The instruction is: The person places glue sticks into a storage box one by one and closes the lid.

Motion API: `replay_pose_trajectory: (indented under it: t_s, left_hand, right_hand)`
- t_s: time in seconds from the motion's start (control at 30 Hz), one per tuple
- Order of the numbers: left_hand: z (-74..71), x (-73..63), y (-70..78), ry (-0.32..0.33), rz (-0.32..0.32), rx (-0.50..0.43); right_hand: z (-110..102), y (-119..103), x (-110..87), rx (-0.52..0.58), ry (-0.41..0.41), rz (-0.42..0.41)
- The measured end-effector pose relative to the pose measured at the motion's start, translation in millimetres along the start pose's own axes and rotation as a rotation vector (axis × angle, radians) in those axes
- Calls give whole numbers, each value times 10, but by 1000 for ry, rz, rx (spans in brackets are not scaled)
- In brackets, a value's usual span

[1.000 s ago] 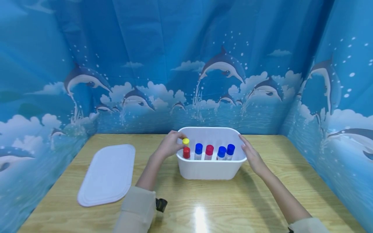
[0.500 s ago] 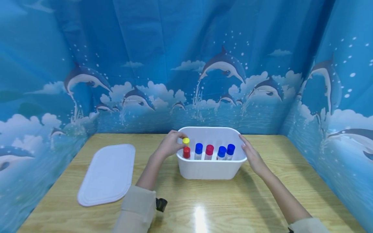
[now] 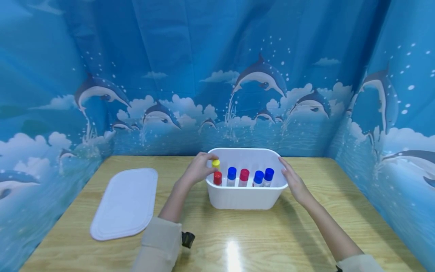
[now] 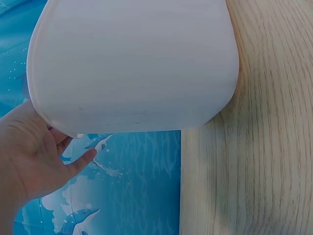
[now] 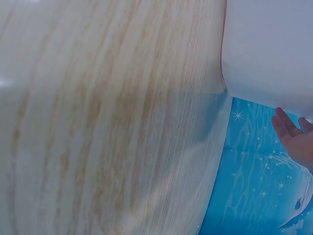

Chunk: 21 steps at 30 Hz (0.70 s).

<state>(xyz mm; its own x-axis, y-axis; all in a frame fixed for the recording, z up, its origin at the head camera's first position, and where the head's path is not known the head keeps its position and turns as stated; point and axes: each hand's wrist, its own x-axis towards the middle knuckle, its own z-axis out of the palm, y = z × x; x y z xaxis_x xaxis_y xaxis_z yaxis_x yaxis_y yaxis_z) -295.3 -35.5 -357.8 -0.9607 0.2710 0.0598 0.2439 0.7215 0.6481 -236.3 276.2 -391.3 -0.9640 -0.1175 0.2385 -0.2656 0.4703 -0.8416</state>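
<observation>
A white plastic bin (image 3: 242,198) stands on the table. In it several short tubes stand upright with coloured caps: a red-capped tube (image 3: 217,178) at the left front, then a blue-capped tube (image 3: 232,173), another red-capped tube (image 3: 244,175) and two blue-capped tubes (image 3: 258,177) at the right. My left hand (image 3: 198,169) reaches over the left rim and pinches the yellow-capped tube (image 3: 216,164) between thumb and fingers. My right hand (image 3: 295,183) rests on the bin's right rim, its fingers fairly straight. In the left wrist view the bin's wall hides the tubes.
A white lid (image 3: 125,204) lies flat on the wooden table (image 3: 258,241), left of the bin. Behind the table hangs a blue dolphin-print curtain (image 3: 204,75), which also runs along both sides.
The yellow-capped tube has shifted very slightly up and left in my left hand's fingers. My right hand, the bin and the lid have not moved.
</observation>
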Motion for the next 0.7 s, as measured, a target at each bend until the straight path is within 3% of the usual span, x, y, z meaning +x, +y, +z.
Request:
replay_pose_trajectory:
  t_s: [0.7]
  left_hand:
    - [-3,-11,-5,11,13,-39]
  right_hand:
    - [1,11,-5,-19,-9,11]
